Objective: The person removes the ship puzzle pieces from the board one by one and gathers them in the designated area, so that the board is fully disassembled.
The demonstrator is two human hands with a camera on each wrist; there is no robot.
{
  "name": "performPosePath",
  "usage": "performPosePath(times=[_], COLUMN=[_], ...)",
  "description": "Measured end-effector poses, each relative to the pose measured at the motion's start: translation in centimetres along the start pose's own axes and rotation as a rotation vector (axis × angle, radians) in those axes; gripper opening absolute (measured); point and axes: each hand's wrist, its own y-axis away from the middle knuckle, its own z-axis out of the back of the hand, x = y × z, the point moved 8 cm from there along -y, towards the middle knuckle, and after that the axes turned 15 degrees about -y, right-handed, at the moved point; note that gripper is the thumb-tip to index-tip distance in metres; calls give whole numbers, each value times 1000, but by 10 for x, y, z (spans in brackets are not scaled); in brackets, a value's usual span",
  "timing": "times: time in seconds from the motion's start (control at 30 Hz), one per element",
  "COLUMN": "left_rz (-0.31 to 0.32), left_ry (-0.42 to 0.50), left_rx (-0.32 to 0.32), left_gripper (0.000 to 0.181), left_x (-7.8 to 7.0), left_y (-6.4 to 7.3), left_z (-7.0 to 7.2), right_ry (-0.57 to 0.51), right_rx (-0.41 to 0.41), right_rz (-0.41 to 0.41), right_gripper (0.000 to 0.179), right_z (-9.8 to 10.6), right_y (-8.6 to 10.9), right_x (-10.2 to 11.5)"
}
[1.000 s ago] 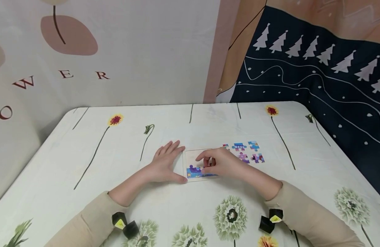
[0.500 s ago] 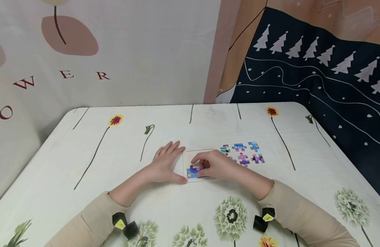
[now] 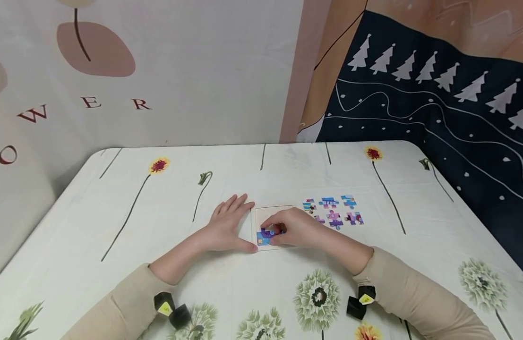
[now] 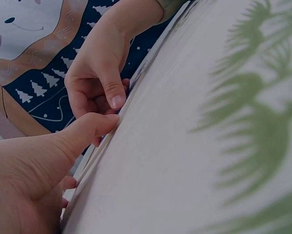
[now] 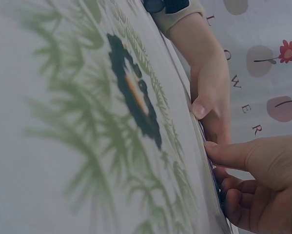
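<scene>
A small square puzzle tray (image 3: 264,215) lies mid-table in the head view, with blue and purple puzzle pieces (image 3: 263,238) along its near side. My left hand (image 3: 229,230) rests at the tray's left edge, fingers spread and straight, thumb at the near corner. From the right, my right hand (image 3: 299,228) reaches over the tray. Its index fingertip and thumb pinch at a piece in the near row, the other fingers curled beneath; the palm hides the row's right part. In the right wrist view, the right thumb (image 5: 228,153) lies at the tray's rim.
Several loose jigsaw pieces (image 3: 334,218) lie in two rows to the right of the tray, close to the right hand. A white flower-printed cloth (image 3: 133,293) covers the table. Printed hangings (image 3: 210,85) stand behind it.
My right hand has shifted a little left over the tray, its index finger dropping to the pieces. More loose pieces now show at right. The left hand stays put.
</scene>
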Motion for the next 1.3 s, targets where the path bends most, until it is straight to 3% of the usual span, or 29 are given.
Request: performPosePath(times=[0.57,1.3], left_rz=[2,13], left_ry=[-1,-10], left_rx=[-3,9], left_gripper=[104,105], left_x=[1,0], left_y=[0,-1], left_z=[0,0], right_ry=[20,-53], right_rx=[-17,-86], right_rz=[-13,9], right_gripper=[31,33], right_z=[1,2], right_y=[0,3], right_x=[5,3])
